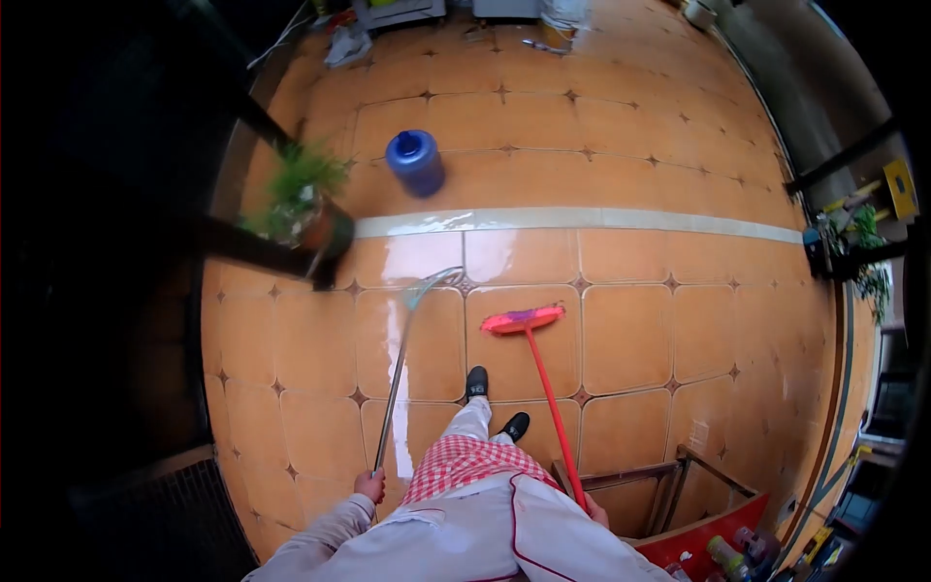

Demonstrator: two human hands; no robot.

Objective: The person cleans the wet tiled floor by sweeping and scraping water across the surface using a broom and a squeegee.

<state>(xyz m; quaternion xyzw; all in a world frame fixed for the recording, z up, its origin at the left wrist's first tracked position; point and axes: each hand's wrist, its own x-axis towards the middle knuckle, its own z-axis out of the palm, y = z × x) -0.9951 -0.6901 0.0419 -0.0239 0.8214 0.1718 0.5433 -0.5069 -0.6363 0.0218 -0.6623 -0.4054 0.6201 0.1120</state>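
Note:
My left hand (369,486) is wrapped round the upper end of a long metal-handled tool (396,388). Its far end is a pale green, curved head over the tiles; I cannot make out what kind of tool it is. On the other side, my right hand (595,511), partly hidden by my sleeve, grips the red handle of a broom (549,393). The broom's pink-red head, with a purple middle, is on the tiled floor ahead of my shoes (476,382).
A blue water bottle (415,163) stands beyond a pale floor strip (582,219). Left is a potted plant (305,209) by a dark post. Close on my right is a red-topped table (718,533) with bottles. A bucket (559,34) stands far back.

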